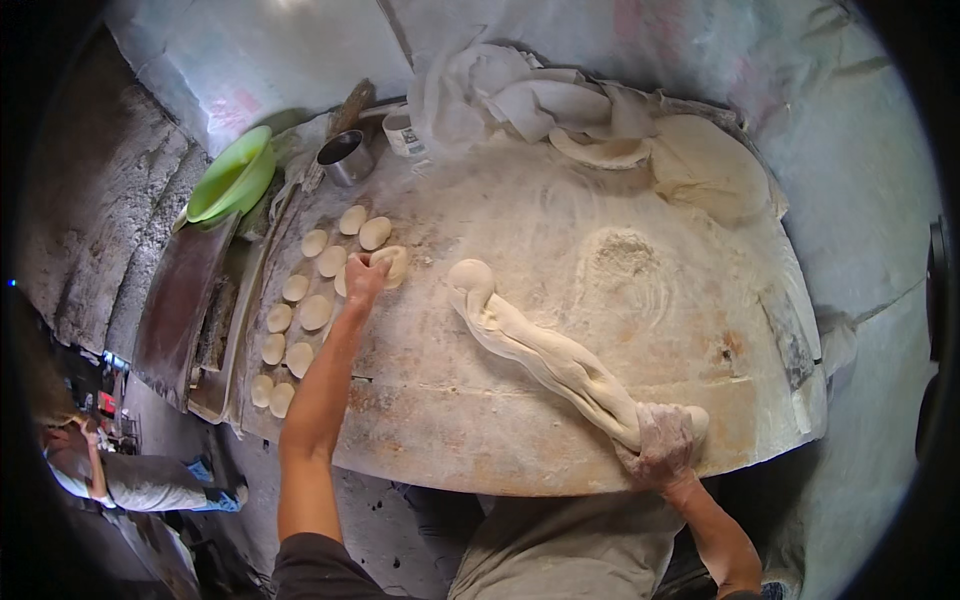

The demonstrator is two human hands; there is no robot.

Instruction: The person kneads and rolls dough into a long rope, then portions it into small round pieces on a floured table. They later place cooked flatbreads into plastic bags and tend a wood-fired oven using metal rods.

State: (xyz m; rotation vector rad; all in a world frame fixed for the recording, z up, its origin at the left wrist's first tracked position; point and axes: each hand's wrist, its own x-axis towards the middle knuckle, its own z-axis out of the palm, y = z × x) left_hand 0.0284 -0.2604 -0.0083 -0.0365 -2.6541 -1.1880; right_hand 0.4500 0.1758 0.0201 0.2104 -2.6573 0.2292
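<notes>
My right hand [661,444] grips the near end of a long rope of dough [544,352] close to the front edge of the floured wooden work table [480,442]. A rounded knob forms the rope's far end, and a short stub of dough sticks out past my fist. On the left, my left hand [366,277] has its fingers closed on a dough piece [393,266]. Beside and below that hand, several round dough balls [315,311] lie in slanting rows along the table's left side. My left hand and forearm partly hide some of them.
Loose flour [621,255] is heaped right of centre. A large dough mass [705,165] rests at the back right beside crumpled cloth [551,101]. A metal cup [345,157], a white cup [403,133] and a green basin [232,176] stand back left. Another person [142,476] is at lower left.
</notes>
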